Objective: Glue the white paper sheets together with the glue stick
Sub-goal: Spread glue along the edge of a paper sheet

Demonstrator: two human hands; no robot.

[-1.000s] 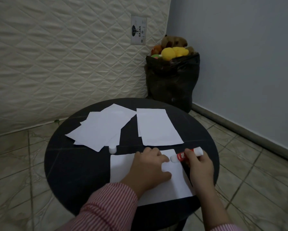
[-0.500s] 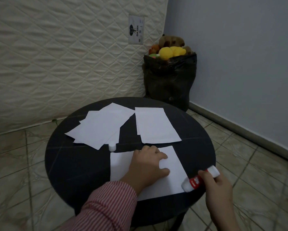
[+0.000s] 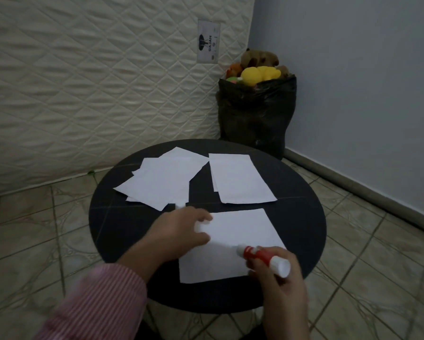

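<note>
A white paper sheet (image 3: pixel 240 231) lies on the near half of the round black table (image 3: pixel 117 224). My left hand (image 3: pixel 181 231) rests on the sheet's left edge, fingers bent, pressing it down. My right hand (image 3: pixel 279 283) grips a red and white glue stick (image 3: pixel 262 257), whose tip touches the sheet near its lower right part. A loose pile of white sheets (image 3: pixel 162 182) lies at the far left of the table, and another stack of sheets (image 3: pixel 240 180) at the far right. The glue stick's white cap (image 3: pixel 180 205) stands just behind my left hand.
A black bag (image 3: pixel 255 116) full of soft toys stands on the floor behind the table in the corner. A quilted mattress (image 3: pixel 95 82) leans against the wall to the left. Tiled floor (image 3: pixel 368 241) surrounds the table.
My right hand brought the glue stick from the sheet's top edge out past its right corner, then back onto the lower right part. My left hand slid left to the sheet's left edge.
</note>
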